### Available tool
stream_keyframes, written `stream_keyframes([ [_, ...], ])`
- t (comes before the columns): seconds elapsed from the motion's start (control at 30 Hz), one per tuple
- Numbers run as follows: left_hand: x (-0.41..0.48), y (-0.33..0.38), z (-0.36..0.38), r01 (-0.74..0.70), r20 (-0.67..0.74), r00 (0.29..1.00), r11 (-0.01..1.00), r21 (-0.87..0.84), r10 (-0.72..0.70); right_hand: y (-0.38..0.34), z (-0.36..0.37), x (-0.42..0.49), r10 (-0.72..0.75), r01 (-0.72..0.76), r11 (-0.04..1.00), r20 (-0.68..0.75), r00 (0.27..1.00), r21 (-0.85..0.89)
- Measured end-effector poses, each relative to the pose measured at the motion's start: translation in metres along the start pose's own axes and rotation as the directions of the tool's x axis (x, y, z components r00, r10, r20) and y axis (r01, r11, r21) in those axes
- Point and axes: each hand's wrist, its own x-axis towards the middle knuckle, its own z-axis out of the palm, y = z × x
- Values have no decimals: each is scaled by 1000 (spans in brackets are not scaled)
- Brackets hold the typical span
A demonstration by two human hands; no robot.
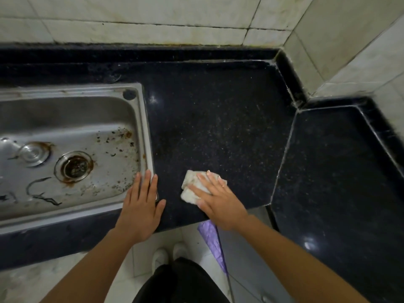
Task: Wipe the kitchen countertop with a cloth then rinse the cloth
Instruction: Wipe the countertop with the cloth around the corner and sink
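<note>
A folded whitish cloth (190,187) lies on the black speckled countertop (218,119), near its front edge. My right hand (218,196) presses flat on the cloth with straight fingers and covers its right half. My left hand (141,204) rests flat on the counter, its fingertips on the right rim of the steel sink (144,127). The sink basin is stained with rust and brown specks around the drain (74,167).
Tiled walls close the counter at the back and right, where a second black counter section (341,171) angles off. A purple bag (211,239) hangs below the front edge. White shoes (168,254) stand on the pale floor.
</note>
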Motion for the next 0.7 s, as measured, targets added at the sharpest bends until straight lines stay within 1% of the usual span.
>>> stream_keyframes([
  [0.07, 0, -2, 1, -4, 13, 1000, 1000, 7, 4, 15, -15, 26, 35, -35, 999, -22, 999, 16],
  [0.17, 0, -4, 5, -11, -28, 1000, 999, 43, 12, 22, -35, 72, 94, -97, 991, 41, 995, 95],
  [0.3, -2, -3, 5, -6, -71, 997, 997, 73, 11, 25, -49, 124, 101, -107, 988, 55, 993, 114],
  [0.4, -1, -2, 4, -6, -120, 993, 994, 106, 19, 20, -60, 164, 137, -141, 986, 48, 989, 88],
  [0.5, -2, -1, 4, 2, -118, 993, 991, 137, 14, 8, -66, 202, 175, -178, 980, 43, 984, 93],
  [0.6, -3, -2, 5, 8, -99, 995, 992, 129, 4, -2, -67, 226, 193, -197, 973, 43, 980, 121],
  [0.67, -2, -2, 5, 20, -69, 998, 993, 116, -12, -10, -67, 223, 167, -172, 977, 50, 985, 125],
  [0.7, -2, -1, 3, 36, -60, 998, 993, 111, -29, -15, -64, 215, 130, -135, 985, 45, 990, 111],
])
